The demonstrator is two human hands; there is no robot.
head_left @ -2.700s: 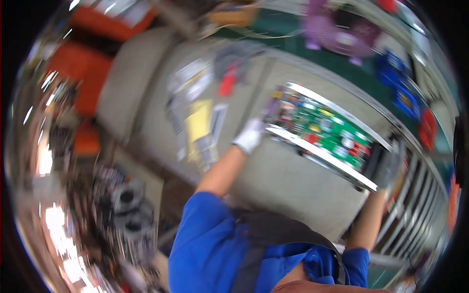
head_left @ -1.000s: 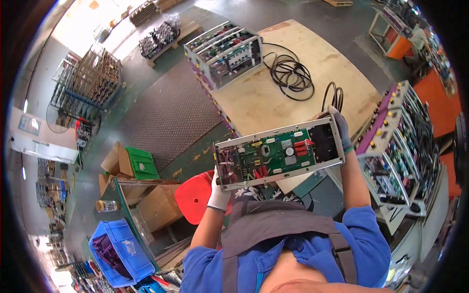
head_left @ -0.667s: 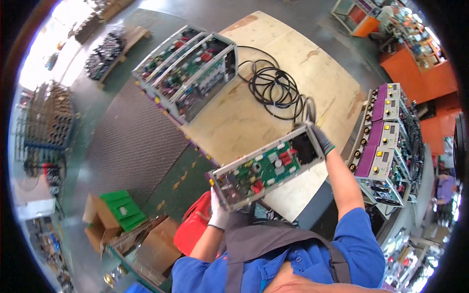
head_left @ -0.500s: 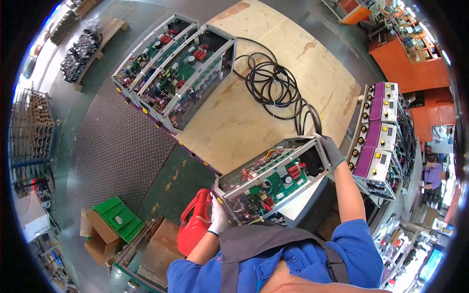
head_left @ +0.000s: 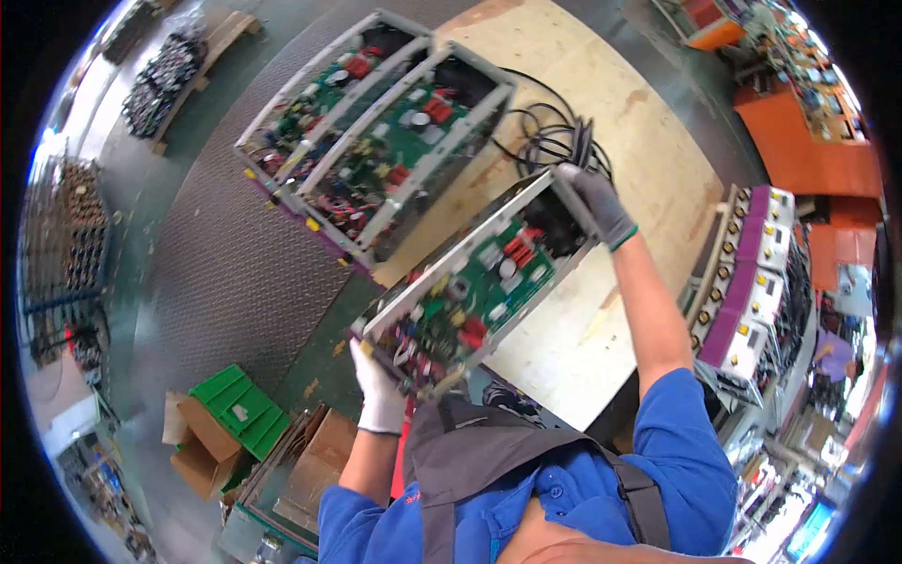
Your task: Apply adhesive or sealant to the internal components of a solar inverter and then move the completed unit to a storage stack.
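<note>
Both of my gloved hands grip an open-sided welding-machine-like chassis (head_left: 503, 282), a metal frame with a green circuit board and red parts inside. It is tilted, its long axis running from lower left to upper right. My left hand (head_left: 381, 390), in a white glove, closes on the near-left end. At the far-right end, my right hand (head_left: 603, 207), in a grey glove, has its fingers wrapped over the frame's top edge. Two similar chassis (head_left: 413, 136) stand side by side on the wooden tabletop (head_left: 648, 150), just beyond the held one. Some fingertips are hidden behind the frame.
A coiled black cable (head_left: 564, 141) lies behind my right hand. Several finished-looking units with purple-and-white fronts (head_left: 742, 273) stand in a row at right. At lower left are a green crate (head_left: 235, 409) and cardboard boxes (head_left: 324, 451). A person (head_left: 832, 357) is far right.
Both hands have carried the chassis away from my body and to the left, closer to the two standing chassis. It now covers part of the cable, and my body hides most of a red object.
</note>
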